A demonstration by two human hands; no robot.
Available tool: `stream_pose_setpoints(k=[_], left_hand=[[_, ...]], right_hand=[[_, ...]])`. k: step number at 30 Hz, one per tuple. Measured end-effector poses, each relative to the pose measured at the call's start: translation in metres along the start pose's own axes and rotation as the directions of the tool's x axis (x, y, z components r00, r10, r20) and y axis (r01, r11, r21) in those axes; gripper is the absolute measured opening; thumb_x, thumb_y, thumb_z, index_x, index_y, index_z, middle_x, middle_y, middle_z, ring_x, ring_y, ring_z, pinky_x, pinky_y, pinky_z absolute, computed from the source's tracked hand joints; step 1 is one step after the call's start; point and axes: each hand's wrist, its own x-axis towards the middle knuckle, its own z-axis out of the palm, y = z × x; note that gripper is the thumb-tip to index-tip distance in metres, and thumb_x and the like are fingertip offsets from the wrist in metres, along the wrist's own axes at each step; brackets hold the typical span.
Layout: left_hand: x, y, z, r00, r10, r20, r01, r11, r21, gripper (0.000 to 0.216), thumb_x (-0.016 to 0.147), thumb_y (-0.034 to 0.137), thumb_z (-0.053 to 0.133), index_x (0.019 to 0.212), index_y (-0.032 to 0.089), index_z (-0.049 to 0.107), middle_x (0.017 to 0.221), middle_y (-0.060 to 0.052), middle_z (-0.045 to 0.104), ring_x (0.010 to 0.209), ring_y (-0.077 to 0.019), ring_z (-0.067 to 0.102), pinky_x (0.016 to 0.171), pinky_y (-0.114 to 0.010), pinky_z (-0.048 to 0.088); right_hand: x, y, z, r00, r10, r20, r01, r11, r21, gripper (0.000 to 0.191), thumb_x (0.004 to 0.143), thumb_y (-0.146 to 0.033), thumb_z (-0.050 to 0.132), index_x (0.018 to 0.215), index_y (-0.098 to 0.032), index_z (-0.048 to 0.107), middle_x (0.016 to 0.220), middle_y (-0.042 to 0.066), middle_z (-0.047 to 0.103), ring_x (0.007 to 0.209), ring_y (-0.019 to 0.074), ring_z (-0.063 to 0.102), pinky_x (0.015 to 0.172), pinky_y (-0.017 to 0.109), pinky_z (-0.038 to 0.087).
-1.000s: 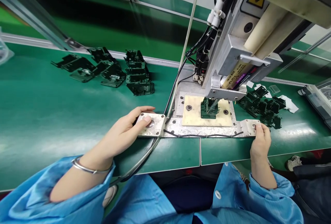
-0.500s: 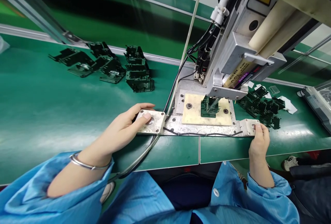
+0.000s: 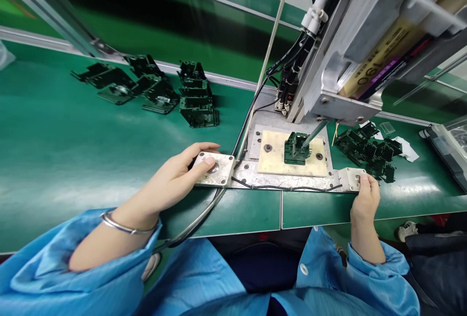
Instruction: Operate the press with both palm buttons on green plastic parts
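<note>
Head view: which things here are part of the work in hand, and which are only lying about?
In use: left hand on left button plate; right hand on right button plate; black part on the beige pad; press head.

Lying about: black parts far left; black parts right; paper scraps.

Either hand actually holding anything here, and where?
Nothing held. Left hand rests a fingertip on the left button plate; right hand touches the right button plate.
</note>
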Motion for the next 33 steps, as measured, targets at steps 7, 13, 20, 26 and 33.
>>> stream_pose_setpoints(k=[7,13,20,26,33], left_hand=[[-0.002,0.003,0.000,1.000,-0.004,-0.010,0.004,1.000,-0.003,0.083,0.073,0.083,0.039,0.126,0.020,0.053,0.126,-0.004,0.059,0.114,-0.0281,0.054,0.090,-0.033,0.047],[-0.002,0.003,-0.001,1.000,-0.008,0.014,0.008,1.000,-0.019,0.078,0.077,0.079,0.041,0.129,0.021,0.050,0.130,-0.006,0.057,0.117,-0.0304,0.052,0.104,-0.043,0.042],[0.001,0.006,0.002,1.000,0.020,-0.010,-0.020,0.998,0.054,0.077,0.076,0.077,0.032,0.126,0.021,0.049,0.123,-0.003,0.059,0.111,-0.0294,0.056,0.097,-0.046,0.048],[0.001,0.008,0.002,1.000,-0.024,-0.010,0.024,0.999,0.035,0.082,0.072,0.081,0.033,0.127,0.022,0.049,0.119,-0.004,0.060,0.109,-0.0310,0.056,0.097,-0.052,0.046],[0.003,0.006,0.002,0.999,-0.033,-0.011,0.034,0.999,0.008,0.084,0.068,0.081,0.035,0.127,0.023,0.048,0.119,-0.004,0.061,0.110,-0.0306,0.057,0.100,-0.054,0.044]], right_hand=[[0.002,0.001,-0.002,1.000,-0.007,0.001,0.007,1.000,0.003,0.052,0.074,-0.060,0.060,0.098,-0.014,0.063,0.094,0.006,0.062,0.088,0.0205,0.055,0.082,0.034,0.042],[-0.002,0.007,-0.002,1.000,-0.013,-0.002,0.013,1.000,-0.015,0.051,0.075,-0.059,0.059,0.099,-0.014,0.063,0.093,0.006,0.063,0.088,0.0209,0.056,0.082,0.034,0.042],[0.021,-0.050,0.006,0.927,-0.209,0.312,0.238,0.969,-0.060,0.051,0.080,-0.052,0.060,0.106,-0.008,0.066,0.094,0.006,0.067,0.085,0.0151,0.059,0.079,0.027,0.052],[0.052,-0.142,0.066,-0.011,-0.182,0.983,0.631,0.762,0.148,0.084,0.064,-0.043,0.085,0.137,-0.019,0.051,0.126,0.007,0.060,0.106,0.0215,0.061,0.091,0.035,0.051],[0.048,-0.144,0.087,-0.028,-0.250,0.968,0.772,0.610,0.180,0.048,0.074,-0.046,0.077,0.111,-0.020,0.061,0.100,0.001,0.065,0.085,0.0175,0.059,0.075,0.028,0.045]])
